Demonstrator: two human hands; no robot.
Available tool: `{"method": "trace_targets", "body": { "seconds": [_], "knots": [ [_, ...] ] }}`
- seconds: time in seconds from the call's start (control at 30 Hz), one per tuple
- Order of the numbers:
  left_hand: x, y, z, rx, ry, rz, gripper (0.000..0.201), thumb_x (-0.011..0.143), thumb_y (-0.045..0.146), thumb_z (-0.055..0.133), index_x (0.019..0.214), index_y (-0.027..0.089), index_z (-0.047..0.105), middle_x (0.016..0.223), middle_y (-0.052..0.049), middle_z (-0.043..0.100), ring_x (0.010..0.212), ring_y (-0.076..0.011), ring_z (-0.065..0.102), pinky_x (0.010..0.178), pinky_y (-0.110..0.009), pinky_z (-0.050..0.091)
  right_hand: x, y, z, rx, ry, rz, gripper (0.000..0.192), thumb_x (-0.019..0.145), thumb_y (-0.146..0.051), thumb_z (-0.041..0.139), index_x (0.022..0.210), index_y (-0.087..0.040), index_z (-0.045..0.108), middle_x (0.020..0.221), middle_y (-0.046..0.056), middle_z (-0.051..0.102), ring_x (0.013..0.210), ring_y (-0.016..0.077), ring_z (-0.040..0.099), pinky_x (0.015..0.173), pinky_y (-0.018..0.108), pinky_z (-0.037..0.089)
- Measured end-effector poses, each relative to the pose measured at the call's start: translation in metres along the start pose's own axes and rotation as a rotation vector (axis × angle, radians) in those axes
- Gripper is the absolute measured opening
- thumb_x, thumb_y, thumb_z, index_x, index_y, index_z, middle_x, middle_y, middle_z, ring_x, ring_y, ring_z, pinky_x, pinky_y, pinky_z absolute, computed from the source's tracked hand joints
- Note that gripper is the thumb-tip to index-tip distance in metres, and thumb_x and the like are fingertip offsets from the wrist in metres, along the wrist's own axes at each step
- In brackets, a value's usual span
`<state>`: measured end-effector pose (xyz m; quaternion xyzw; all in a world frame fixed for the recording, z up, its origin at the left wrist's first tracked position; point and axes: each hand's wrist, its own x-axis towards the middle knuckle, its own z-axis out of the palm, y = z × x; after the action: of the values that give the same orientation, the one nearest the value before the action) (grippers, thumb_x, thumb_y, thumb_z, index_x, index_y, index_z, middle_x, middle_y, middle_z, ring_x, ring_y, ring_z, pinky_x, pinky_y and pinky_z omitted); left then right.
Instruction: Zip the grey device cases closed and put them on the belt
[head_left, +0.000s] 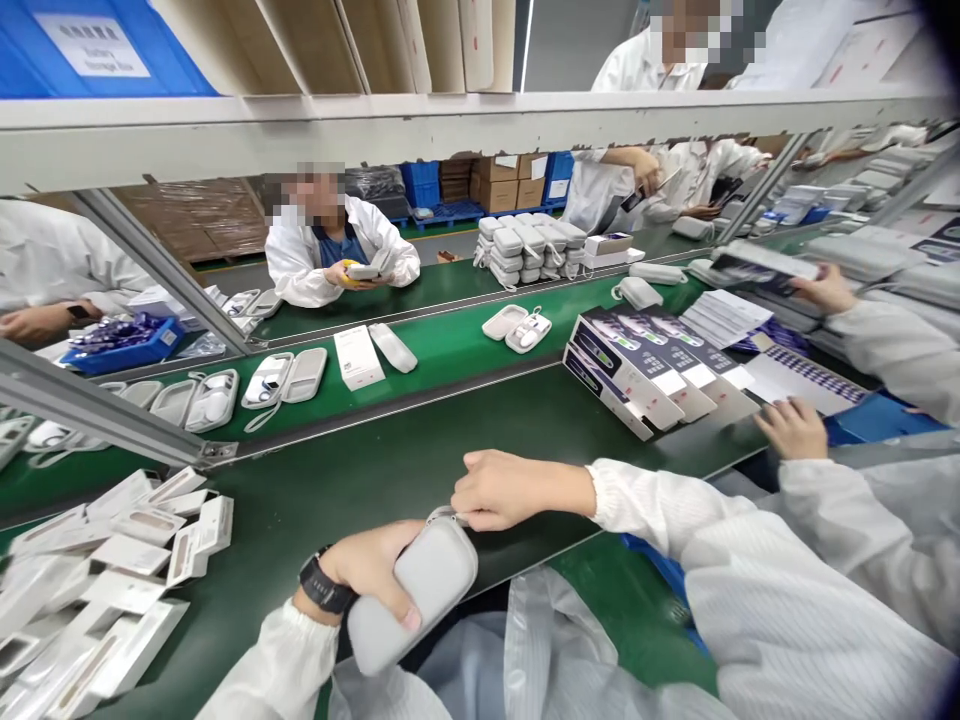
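A closed grey zip case [420, 590] with rounded ends is tilted in front of my body, at the near edge of the green table. My left hand [379, 570], with a black watch on its wrist, is wrapped round the case, thumb across its face. At the case's far end my right hand [491, 492] is closed in a pinch by the small grey strap loop [442, 513]. Its fingertips are partly hidden, so whether they grip the strap or the zip pull does not show.
Small white boxes [127, 560] are heaped at left. Printed cartons [637, 370] stand at right, beside a co-worker's hands [795, 430]. Open cases [285, 380] lie on the green conveyor [442, 350]. A metal shelf [450, 135] crosses above; stacked cases [529, 245] stand beyond.
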<state>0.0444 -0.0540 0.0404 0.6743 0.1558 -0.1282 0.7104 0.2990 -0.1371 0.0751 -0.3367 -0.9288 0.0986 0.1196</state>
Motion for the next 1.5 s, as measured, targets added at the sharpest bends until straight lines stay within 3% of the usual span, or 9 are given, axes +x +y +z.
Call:
{"method": "trace_targets", "body": {
  "seconds": [0.13, 0.23, 0.53, 0.7, 0.83, 1.07, 1.13, 1.3, 1.5],
  "knots": [
    [0.008, 0.015, -0.013, 0.174, -0.376, -0.063, 0.068, 0.039, 0.036, 0.098, 0.100, 0.018, 0.072, 0.093, -0.001, 0.075, 0.079, -0.0225, 0.068, 0.071, -0.028, 0.057, 0.001, -0.008, 0.006, 0.096, -0.091, -0.129, 0.021, 0.096, -0.029, 0.052, 0.077, -0.020, 0.054, 0.071, -0.005, 0.060, 0.057, 0.0105, 0.041, 0.071, 0.028, 0.030],
    [0.007, 0.020, -0.011, 0.161, -0.468, -0.083, 0.068, 0.039, 0.041, 0.098, 0.097, 0.017, 0.072, 0.092, -0.002, 0.076, 0.077, -0.0223, 0.069, 0.069, -0.028, 0.058, -0.001, -0.017, 0.002, 0.080, -0.085, -0.169, 0.022, 0.096, -0.027, 0.051, 0.075, -0.020, 0.053, 0.070, -0.005, 0.058, 0.057, 0.0109, 0.038, 0.071, 0.028, 0.030],
    [0.004, 0.001, 0.018, 0.137, -0.053, 0.208, 0.095, 0.044, 0.044, 0.096, 0.129, 0.021, 0.060, 0.119, -0.006, 0.069, 0.103, -0.0291, 0.064, 0.092, -0.036, 0.053, -0.025, -0.038, 0.011, -0.122, 0.177, -0.082, 0.028, 0.096, -0.025, 0.045, 0.069, -0.020, 0.048, 0.061, -0.004, 0.045, 0.055, 0.0123, 0.027, 0.064, 0.032, 0.023],
    [0.006, -0.004, 0.024, 0.326, 0.072, 0.191, 0.137, 0.049, 0.047, 0.093, 0.161, 0.025, 0.015, 0.127, -0.011, 0.062, 0.113, -0.0321, 0.061, 0.100, -0.041, 0.048, -0.027, -0.034, 0.024, -0.113, 0.279, 0.055, 0.029, 0.095, -0.031, 0.047, 0.069, -0.020, 0.051, 0.064, -0.002, 0.049, 0.057, 0.0128, 0.031, 0.065, 0.033, 0.024],
    [0.001, -0.003, 0.032, 0.500, 0.163, 0.106, 0.148, 0.049, 0.053, 0.091, 0.162, 0.025, -0.001, 0.119, -0.012, 0.065, 0.094, -0.0295, 0.066, 0.083, -0.037, 0.054, -0.028, -0.032, 0.019, -0.039, 0.267, 0.081, 0.027, 0.098, -0.032, 0.045, 0.078, -0.019, 0.057, 0.069, -0.001, 0.055, 0.060, 0.0134, 0.039, 0.064, 0.033, 0.027],
    [0.008, -0.013, 0.044, 0.320, 0.167, 0.302, 0.141, 0.059, 0.047, 0.090, 0.161, 0.028, -0.005, 0.152, -0.016, 0.045, 0.128, -0.0339, 0.053, 0.107, -0.043, 0.044, -0.036, -0.034, 0.006, 0.418, 0.128, 0.196, 0.017, 0.097, -0.036, 0.054, 0.101, -0.019, 0.055, 0.081, 0.000, 0.064, 0.066, 0.0129, 0.052, 0.071, 0.028, 0.040],
    [0.010, -0.015, 0.045, 0.250, 0.172, 0.314, 0.138, 0.057, 0.044, 0.092, 0.161, 0.026, 0.002, 0.153, -0.016, 0.043, 0.131, -0.0341, 0.050, 0.110, -0.044, 0.042, -0.038, -0.031, 0.003, 0.518, 0.059, 0.224, 0.016, 0.097, -0.033, 0.055, 0.106, -0.020, 0.053, 0.086, 0.000, 0.065, 0.072, 0.0131, 0.055, 0.071, 0.026, 0.041],
    [0.015, -0.015, 0.042, 0.158, 0.070, 0.241, 0.095, 0.054, 0.047, 0.093, 0.137, 0.022, 0.056, 0.124, -0.008, 0.066, 0.105, -0.0282, 0.063, 0.094, -0.037, 0.052, -0.040, -0.025, 0.004, 0.660, -0.125, 0.211, 0.014, 0.101, -0.034, 0.053, 0.100, -0.020, 0.053, 0.079, -0.002, 0.060, 0.064, 0.0105, 0.048, 0.062, 0.022, 0.036],
    [0.018, -0.023, 0.033, -0.087, -0.170, 0.158, 0.086, 0.045, 0.046, 0.097, 0.121, 0.020, 0.066, 0.109, -0.004, 0.071, 0.093, -0.0249, 0.067, 0.082, -0.030, 0.054, -0.036, -0.033, 0.008, 0.636, -0.063, 0.088, 0.019, 0.104, -0.029, 0.047, 0.095, -0.019, 0.060, 0.082, 0.000, 0.065, 0.071, 0.0111, 0.056, 0.075, 0.024, 0.042]
  ]
}}
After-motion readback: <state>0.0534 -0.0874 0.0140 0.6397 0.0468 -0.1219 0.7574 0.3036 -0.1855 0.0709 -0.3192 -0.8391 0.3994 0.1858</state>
